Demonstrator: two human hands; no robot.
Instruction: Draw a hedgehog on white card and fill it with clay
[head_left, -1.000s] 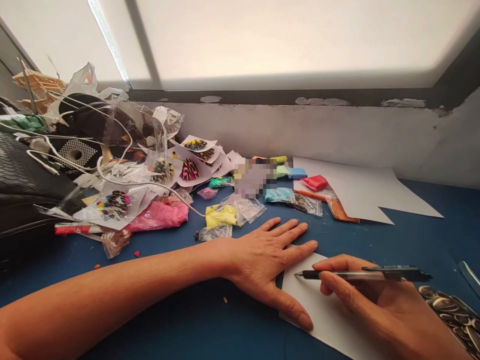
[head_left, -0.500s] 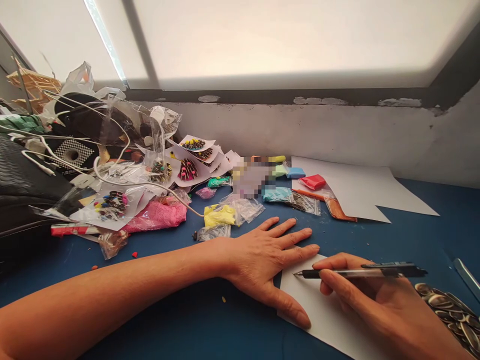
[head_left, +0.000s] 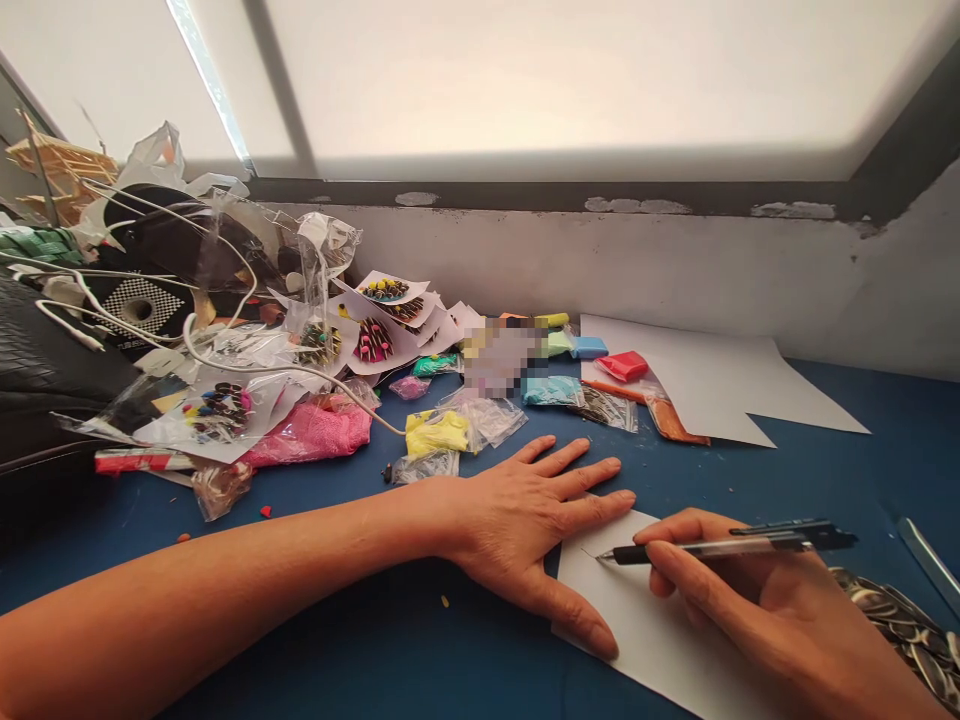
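A white sheet of paper [head_left: 637, 630] lies on the blue table at the lower right. My left hand [head_left: 536, 530] rests flat across its left edge, fingers spread, holding nothing. Between the thumb and fingers of my right hand [head_left: 757, 600] is a black and clear ballpoint pen [head_left: 720, 547], tilted low. Its tip touches the paper beside a short thin line. Part of the sheet is hidden under my right hand and forearm.
Striped sunflower seeds [head_left: 900, 620] lie at the right edge near a metal tool [head_left: 930, 565]. Cut paper [head_left: 697, 370], a red clay packet [head_left: 622, 365] and a yellow one [head_left: 436, 432] sit farther back. A white cable [head_left: 300, 368] crosses the clutter at left.
The pen tip has moved slightly right and down across the paper, and a short thin line now shows behind it. My left hand stays flat in place.
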